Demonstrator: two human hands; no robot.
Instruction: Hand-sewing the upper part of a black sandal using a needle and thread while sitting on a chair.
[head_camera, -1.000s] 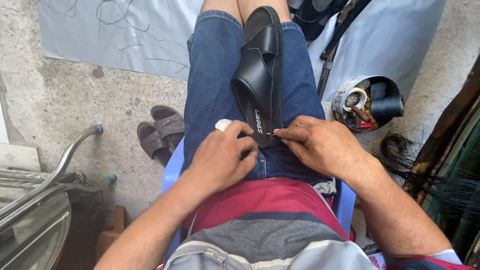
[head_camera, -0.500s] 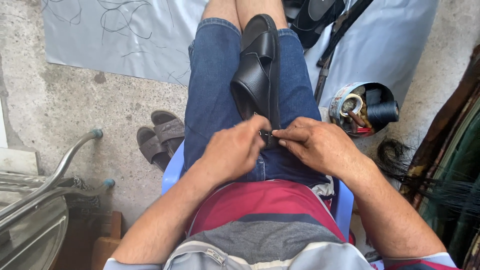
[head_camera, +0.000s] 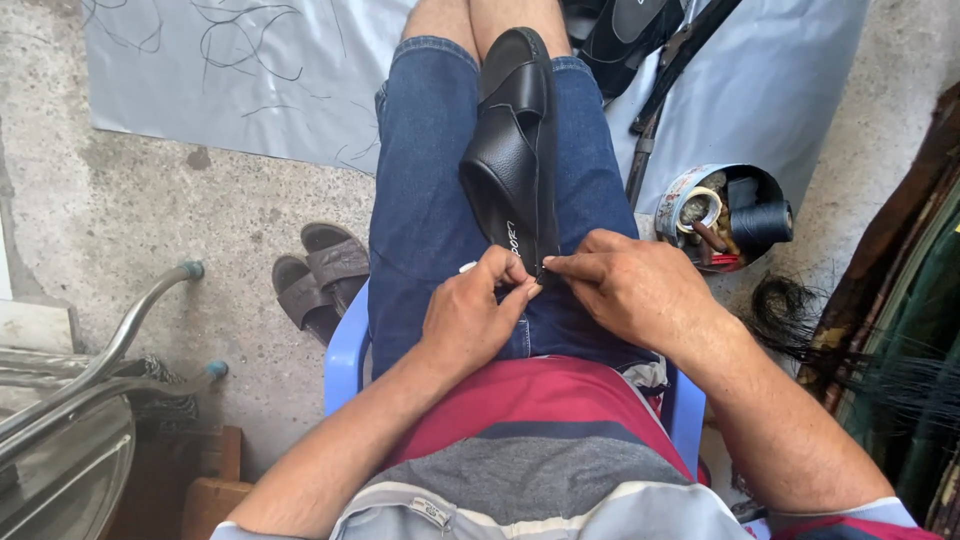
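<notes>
Concrete floor (head_camera: 150, 220) — grey sheet (head_camera: 300, 90) spread.

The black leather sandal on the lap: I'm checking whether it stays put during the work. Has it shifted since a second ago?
No. The black leather sandal lies along the same blue denim shorts leg, heel end at both hands; only the camera shifted.

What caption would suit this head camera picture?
Both hands, left hand and right hand, pinch the heel end of a black sandal lying on the lap.

Black sandal (head_camera: 515, 160) on denim lap (head_camera: 425, 190)
</notes>
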